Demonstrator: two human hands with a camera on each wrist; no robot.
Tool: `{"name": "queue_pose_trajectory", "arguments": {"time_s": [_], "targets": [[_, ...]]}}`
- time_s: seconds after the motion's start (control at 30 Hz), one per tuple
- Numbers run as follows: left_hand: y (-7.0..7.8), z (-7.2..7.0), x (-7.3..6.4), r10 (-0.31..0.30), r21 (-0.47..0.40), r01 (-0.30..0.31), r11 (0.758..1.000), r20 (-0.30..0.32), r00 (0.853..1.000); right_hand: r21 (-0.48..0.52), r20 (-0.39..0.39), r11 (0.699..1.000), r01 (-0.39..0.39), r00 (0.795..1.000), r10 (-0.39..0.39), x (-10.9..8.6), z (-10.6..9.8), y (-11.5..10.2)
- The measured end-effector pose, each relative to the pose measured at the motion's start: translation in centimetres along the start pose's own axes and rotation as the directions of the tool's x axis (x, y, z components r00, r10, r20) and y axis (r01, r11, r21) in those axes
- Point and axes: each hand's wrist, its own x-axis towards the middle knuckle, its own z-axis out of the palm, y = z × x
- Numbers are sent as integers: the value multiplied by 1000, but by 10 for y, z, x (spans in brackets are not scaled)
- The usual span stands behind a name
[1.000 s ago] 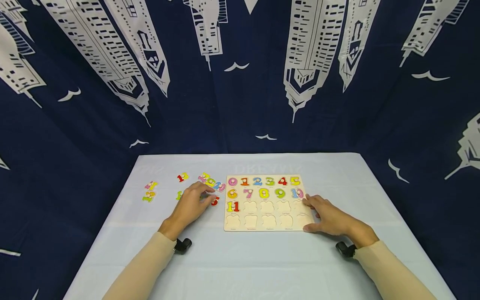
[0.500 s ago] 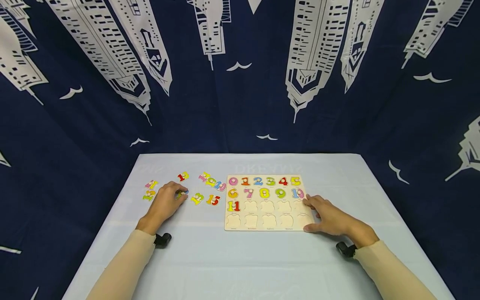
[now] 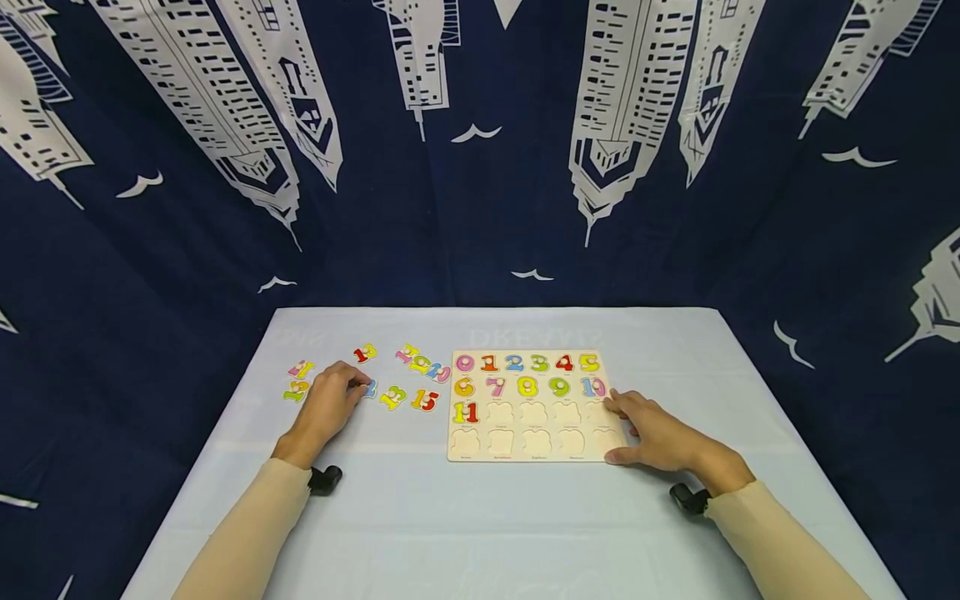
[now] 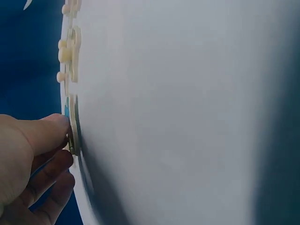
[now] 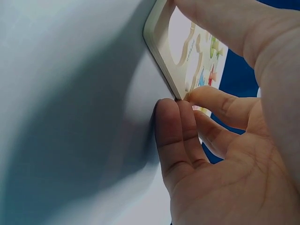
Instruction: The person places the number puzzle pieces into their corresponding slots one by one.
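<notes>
My left hand [image 3: 321, 410] pinches a number puzzle piece with a blue digit [image 3: 371, 388] at the left of the white table. In the left wrist view, the thumb and fingertips meet at this piece [image 4: 73, 126], which stays close to the tabletop. The fingers cover part of it, so its full number is hidden. To the right lies a wooden number puzzle board [image 3: 517, 425], with 0 to 11 filling its upper slots and bare slots below. My right hand [image 3: 663, 437] rests at the board's right edge, thumb and index finger touching it, as the right wrist view of the board [image 5: 161, 35] shows.
Loose pieces surround the left hand: a 15 [image 3: 425, 400], a yellow-green piece [image 3: 392, 397], a red-and-yellow piece [image 3: 365, 353], an overlapping cluster [image 3: 422, 364] by the board and two pieces at far left, one yellow-green [image 3: 296, 390]. A dark blue patterned cloth [image 3: 480, 217] hangs behind the table.
My left hand has moved left from beside the board to the blue-digit piece, uncovering the 15 and the yellow-green piece. The right hand and the board have stayed in place.
</notes>
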Motion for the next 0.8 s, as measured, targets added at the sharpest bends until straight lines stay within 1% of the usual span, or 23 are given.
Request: {"name": "queue_pose_trajectory", "arguments": {"time_s": [0.1, 0.2, 0.3, 0.4, 0.5, 0.57, 0.73, 0.8], "targets": [[4, 0, 0, 12, 4, -12, 1000, -26, 1000, -1, 0, 1000, -5, 1000, 5, 1, 1, 0], [12, 0, 1, 47, 10, -46, 999, -67, 997, 3, 0, 1000, -2, 1000, 2, 1, 1, 0], [25, 1, 1, 106, 2, -106, 994, -104, 989, 11, 0, 1000, -4, 1000, 4, 1, 0, 0], [42, 4, 1, 169, -16, -172, 985, -116, 979, 12, 3, 1000, -6, 1000, 6, 1, -1, -2], [59, 9, 2, 220, -40, -225, 973, -106, 970, 7, 3, 1000, -8, 1000, 8, 1, -1, -2], [69, 14, 2, 243, -57, -249, 967, -90, 966, 4, 3, 1000, -8, 1000, 8, 1, -1, -3], [94, 28, 4, 272, -92, -273, 958, -21, 962, 7, 8, 1000, -14, 1000, 14, 1, 0, -3], [104, 35, 5, 293, -100, -291, 951, 2, 956, 10, 10, 1000, -16, 1000, 16, 1, 0, -3]]}}
